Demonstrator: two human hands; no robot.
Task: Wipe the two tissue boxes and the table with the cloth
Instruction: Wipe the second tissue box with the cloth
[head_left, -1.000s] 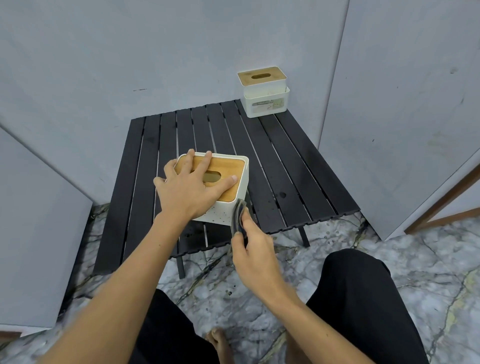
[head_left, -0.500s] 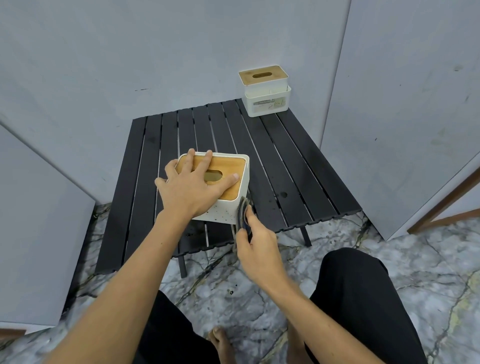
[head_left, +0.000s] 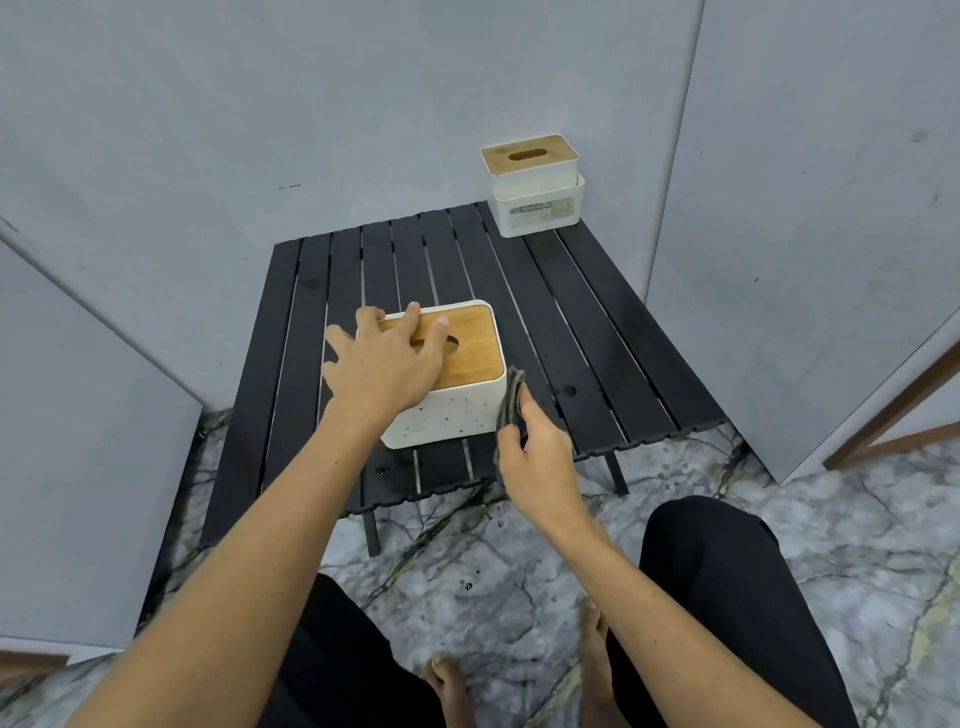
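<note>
Fingers (head_left: 415, 318) of left hand (head_left: 387, 364) lie spread & fairly straight, flat on wooden lid of near tissue box (head_left: 457, 384), one fingertip over the slot; nothing curled round. Right hand (head_left: 537, 457) pinches a dark grey cloth (head_left: 511, 402) betw thumb & fingers, cloth folded, standing on edge, pressed to the box's right side wall.

Near box: white body w/ small dots, wood top, sits near front edge of black slatted table (head_left: 597, 332), a bit right of centre. Long axis runs left-right, slightly skewed, right end angled toward viewer; slot faces up.

Far tissue box (head_left: 535, 187): same type, at back right corner of table, touching or just shy of grey wall (head_left: 260, 104), can't tell which. Long axis also left-right, slot up, label on front. Well apart from near box, bare slats betw them.

Around: grey panels on left & right, marble floor (head_left: 519, 571), black-trousered knees, bare feet below.

Count: 2 boxes, 1 cloth, 1 table, 2 hands.
</note>
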